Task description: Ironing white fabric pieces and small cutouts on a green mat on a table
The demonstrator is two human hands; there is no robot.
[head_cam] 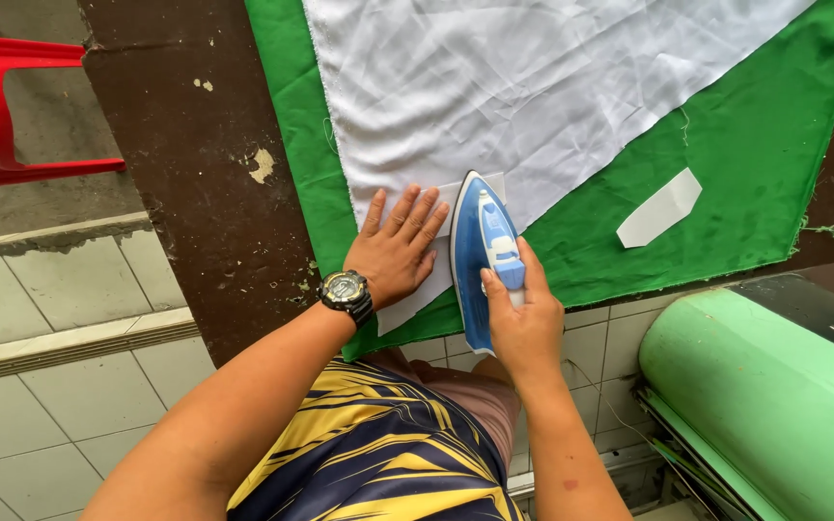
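Fingers of the right hand (525, 323) wrap the handle of a blue and white iron (482, 253), thumb on the near side, the hand closed firmly round it. The iron sits flat under that hand, its long axis running away from the person and leaning only slightly left; the pointed tip faces the far side and the blunt heel hangs over the near table edge, toward the person's lap.

Just left of the iron, the left hand (397, 253) lies palm down with fingers spread wide and straight, holding nothing, pressing on a strip of white interfacing (417, 294) that runs under its palm and on under the iron's tip. The fingertips reach the near hem of a large white cloth (533, 87), which spreads away from both hands toward the far side. A black watch (346, 292) sits on the left wrist.

Under the hands, strip and white cloth lies a green cloth (755, 154) that covers the work area, and beneath that a dark brown table (195, 174), its bare, chipped surface showing left of the left hand. Well to the right of the right hand, a second small white piece (660, 209) with a pointed end lies alone on the green cloth.

Further right and nearer, a pale green roll (764, 405) lies below table level. Far to the left, beyond the table, stands a red chair (2, 106) on tiled floor (60, 386).
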